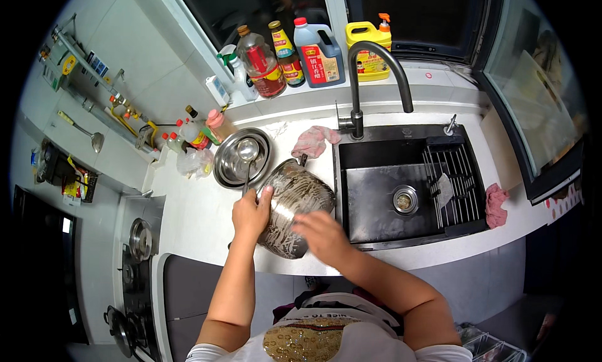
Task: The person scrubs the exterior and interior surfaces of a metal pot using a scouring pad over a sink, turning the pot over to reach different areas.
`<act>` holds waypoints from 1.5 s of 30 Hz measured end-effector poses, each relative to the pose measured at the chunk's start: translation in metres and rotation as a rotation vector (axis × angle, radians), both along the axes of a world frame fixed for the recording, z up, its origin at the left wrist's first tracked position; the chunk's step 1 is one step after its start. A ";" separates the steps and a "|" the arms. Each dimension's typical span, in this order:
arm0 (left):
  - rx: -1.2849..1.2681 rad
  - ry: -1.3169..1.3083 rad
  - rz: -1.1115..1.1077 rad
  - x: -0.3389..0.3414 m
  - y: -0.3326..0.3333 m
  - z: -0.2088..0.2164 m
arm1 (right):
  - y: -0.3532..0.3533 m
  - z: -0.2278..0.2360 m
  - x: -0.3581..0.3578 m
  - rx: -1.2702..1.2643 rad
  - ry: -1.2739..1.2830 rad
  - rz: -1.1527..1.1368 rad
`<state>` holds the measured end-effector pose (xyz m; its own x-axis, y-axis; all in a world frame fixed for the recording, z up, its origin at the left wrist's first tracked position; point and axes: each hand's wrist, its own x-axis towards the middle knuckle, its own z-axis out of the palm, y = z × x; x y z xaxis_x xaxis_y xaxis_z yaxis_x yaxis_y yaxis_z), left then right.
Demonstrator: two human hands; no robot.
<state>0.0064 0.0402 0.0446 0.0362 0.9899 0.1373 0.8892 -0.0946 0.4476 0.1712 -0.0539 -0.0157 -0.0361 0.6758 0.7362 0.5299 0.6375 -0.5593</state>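
Note:
My left hand (pixel 251 216) is closed at the left edge of a metal pot (pixel 301 189), thumb up. The handle of a ladle (pixel 248 150) runs into this hand; the ladle's bowl hangs over a round steel basin (pixel 221 169). The pot has dark handles and sits on the counter left of the sink. Pale strips or streaks cover its visible face; I cannot make out what they are. My right hand (pixel 323 235) is at the pot's right side, fingertips over the streaked face and blurred by motion.
Right of the pot is a dark sink (pixel 370 202) with a tall faucet (pixel 357 92) and a drying rack (pixel 453 186). A pink cloth (pixel 315 140) lies behind the pot, another cloth (pixel 496 205) right of the sink. Bottles (pixel 260 64) and a yellow jug (pixel 370 54) line the windowsill.

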 end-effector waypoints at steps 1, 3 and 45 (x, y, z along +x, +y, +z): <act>-0.003 0.001 0.013 0.001 0.007 -0.001 | -0.005 0.005 -0.004 0.004 -0.014 0.070; 0.011 -0.063 -0.010 0.000 0.020 -0.012 | -0.001 0.007 0.002 -0.024 -0.011 0.012; 0.194 -0.204 0.003 -0.037 0.009 -0.031 | 0.046 0.019 -0.033 -0.073 0.093 -0.002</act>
